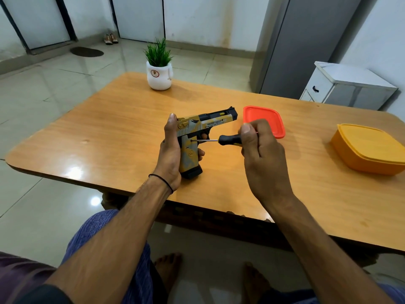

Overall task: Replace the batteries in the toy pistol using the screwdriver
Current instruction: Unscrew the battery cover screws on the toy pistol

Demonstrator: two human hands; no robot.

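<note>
A yellow, grey and black toy pistol (205, 122) stands upright on its grip base near the table's front edge, barrel pointing right. My left hand (171, 150) wraps around the back of its grip, thumb up along the slide's rear. My right hand (260, 150) holds a small screwdriver (228, 140) with a black and yellow handle. Its thin metal shaft lies level and its tip touches the upper side of the pistol's grip, just below the trigger.
An orange-red lid (274, 119) lies flat behind my right hand. A yellow lidded box (368, 148) sits at the table's right edge. A white pot with a green plant (158, 73) stands at the far edge of the wooden table (109, 132).
</note>
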